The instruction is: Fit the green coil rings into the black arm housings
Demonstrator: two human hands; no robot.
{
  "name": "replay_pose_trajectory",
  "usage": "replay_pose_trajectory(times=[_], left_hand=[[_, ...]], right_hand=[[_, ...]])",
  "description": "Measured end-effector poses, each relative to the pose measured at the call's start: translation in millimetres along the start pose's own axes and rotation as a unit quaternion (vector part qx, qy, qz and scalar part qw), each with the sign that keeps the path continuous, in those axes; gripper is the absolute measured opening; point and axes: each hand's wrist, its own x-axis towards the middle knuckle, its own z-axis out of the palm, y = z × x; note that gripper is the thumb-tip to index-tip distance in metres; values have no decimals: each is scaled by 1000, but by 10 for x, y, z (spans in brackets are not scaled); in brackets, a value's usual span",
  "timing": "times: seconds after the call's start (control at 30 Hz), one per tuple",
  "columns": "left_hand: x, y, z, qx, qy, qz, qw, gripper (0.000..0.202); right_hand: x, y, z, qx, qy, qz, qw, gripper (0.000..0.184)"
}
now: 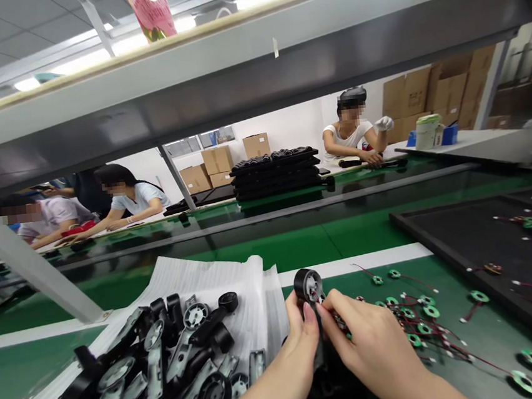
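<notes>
My left hand (pixel 300 331) is closed around a black plastic housing (pixel 308 285) with a round ring-shaped head, held upright in front of me. The thumb presses near the ring's lower edge. A little red shows inside the ring, perhaps wire. My right hand (pixel 368 334) pinches at the same edge; whatever sits between its fingertips is hidden. Small green ring-shaped circuit boards (pixel 431 312) with thin red wires lie beside and behind my right hand. To the left, a heap of similar black and grey housings (pixel 168 359) rests on white foam sheeting (pixel 257 301).
A black tray (pixel 443 232) at right holds more wired boards. Beyond the green conveyor (pixel 317 238) stand stacked black trays (pixel 277 176). Co-workers (pixel 351 135) sit opposite. A metal post (pixel 31 259) rises at left, and a shelf beam (pixel 235 77) crosses overhead.
</notes>
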Motion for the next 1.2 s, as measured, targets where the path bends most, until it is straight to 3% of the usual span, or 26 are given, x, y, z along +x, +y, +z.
replay_pose_trajectory(times=[0.1,0.27,0.43,0.57,0.87,1.2], left_hand=[[-8,33,-1,6,-12,-16,1000,70],[9,19,-15,23,12,-4,1000,65],[6,34,-34,31,0,-9,999,62],[42,-30,-31,19,0,23,1000,55],[163,-318,-4,51,96,48,993,41],[152,-230,-48,68,141,82,984,32]], right_hand=[[6,28,-18,-9,-20,-13,1000,25],[21,97,-39,42,-48,33,997,14],[23,146,-42,37,-34,-7,999,22],[27,176,-55,54,-41,4,998,23],[8,146,-44,109,-110,71,985,16],[-17,124,-58,159,-183,121,963,11]])
